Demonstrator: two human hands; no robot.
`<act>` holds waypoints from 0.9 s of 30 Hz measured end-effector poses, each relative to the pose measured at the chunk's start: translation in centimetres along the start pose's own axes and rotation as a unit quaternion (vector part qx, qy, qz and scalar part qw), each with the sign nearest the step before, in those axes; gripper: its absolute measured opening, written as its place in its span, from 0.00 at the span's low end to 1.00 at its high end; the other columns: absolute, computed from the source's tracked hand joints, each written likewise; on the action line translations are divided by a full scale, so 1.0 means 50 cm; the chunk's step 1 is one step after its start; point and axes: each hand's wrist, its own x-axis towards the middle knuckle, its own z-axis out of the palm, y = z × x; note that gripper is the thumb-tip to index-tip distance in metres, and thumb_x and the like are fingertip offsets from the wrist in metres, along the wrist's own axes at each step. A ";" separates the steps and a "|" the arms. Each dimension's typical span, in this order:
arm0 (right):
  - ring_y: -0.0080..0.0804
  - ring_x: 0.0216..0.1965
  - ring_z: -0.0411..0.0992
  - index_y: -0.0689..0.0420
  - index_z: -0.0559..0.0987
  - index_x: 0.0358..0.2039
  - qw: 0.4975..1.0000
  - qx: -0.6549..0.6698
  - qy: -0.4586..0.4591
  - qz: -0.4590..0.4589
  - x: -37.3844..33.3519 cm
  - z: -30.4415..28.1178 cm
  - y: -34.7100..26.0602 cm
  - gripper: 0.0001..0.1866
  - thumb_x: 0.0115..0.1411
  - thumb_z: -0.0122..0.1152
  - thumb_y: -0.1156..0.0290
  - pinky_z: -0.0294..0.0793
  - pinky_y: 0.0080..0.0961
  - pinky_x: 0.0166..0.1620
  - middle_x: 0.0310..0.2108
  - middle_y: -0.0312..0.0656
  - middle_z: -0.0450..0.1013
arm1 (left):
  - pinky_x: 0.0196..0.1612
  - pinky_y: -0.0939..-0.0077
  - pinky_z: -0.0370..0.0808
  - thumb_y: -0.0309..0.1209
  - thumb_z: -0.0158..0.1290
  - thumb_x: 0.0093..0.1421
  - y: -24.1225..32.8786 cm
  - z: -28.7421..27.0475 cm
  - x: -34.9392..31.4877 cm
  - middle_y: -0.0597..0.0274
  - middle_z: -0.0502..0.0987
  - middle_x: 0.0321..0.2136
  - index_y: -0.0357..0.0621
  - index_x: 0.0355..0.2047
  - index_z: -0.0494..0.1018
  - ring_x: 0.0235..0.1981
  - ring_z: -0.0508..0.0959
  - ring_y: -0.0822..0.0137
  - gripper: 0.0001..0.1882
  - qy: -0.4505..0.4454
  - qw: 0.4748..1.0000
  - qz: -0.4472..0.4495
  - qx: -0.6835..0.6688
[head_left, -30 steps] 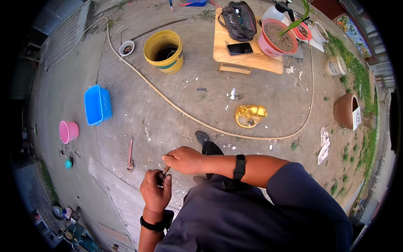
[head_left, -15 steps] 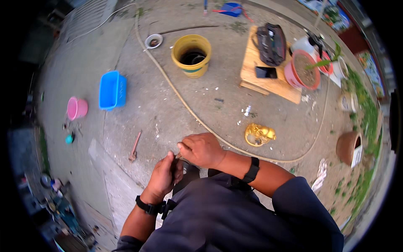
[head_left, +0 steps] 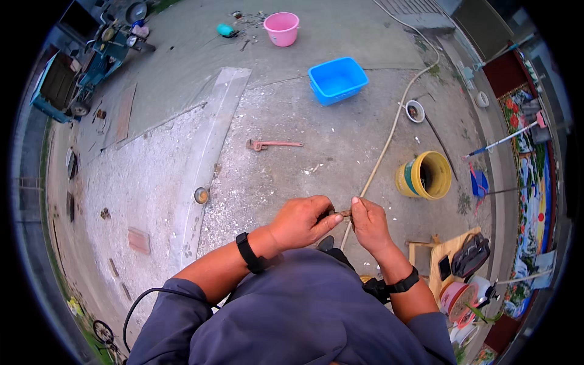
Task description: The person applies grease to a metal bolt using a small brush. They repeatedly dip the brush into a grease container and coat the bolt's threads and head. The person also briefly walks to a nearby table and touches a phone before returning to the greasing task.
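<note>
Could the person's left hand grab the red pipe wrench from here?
Probably not: the left hand is busy holding a small brown piece, and the red pipe wrench lies down on the ground, though nothing covers it.

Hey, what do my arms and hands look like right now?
Your left hand and right hand are gloveless, below short dark blue-grey sleeves. Each wrist wears a black strap; a black block sits by the right one. A thin black cable loops over the left sleeve.

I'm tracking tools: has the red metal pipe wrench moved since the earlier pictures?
No. The red metal pipe wrench keeps its place relative to the blue rectangular plastic tub; only the view turned.
</note>
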 end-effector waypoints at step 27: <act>0.60 0.31 0.69 0.61 0.73 0.27 0.956 -0.080 -0.229 -0.165 0.359 0.169 -0.250 0.18 0.69 0.46 0.62 0.68 0.44 0.33 0.25 0.55 0.70 | 0.27 0.67 0.71 0.46 0.53 0.65 -0.058 -0.259 -0.033 0.57 0.72 0.21 0.43 0.35 0.71 0.23 0.76 0.59 0.18 0.241 0.939 -0.216 -0.115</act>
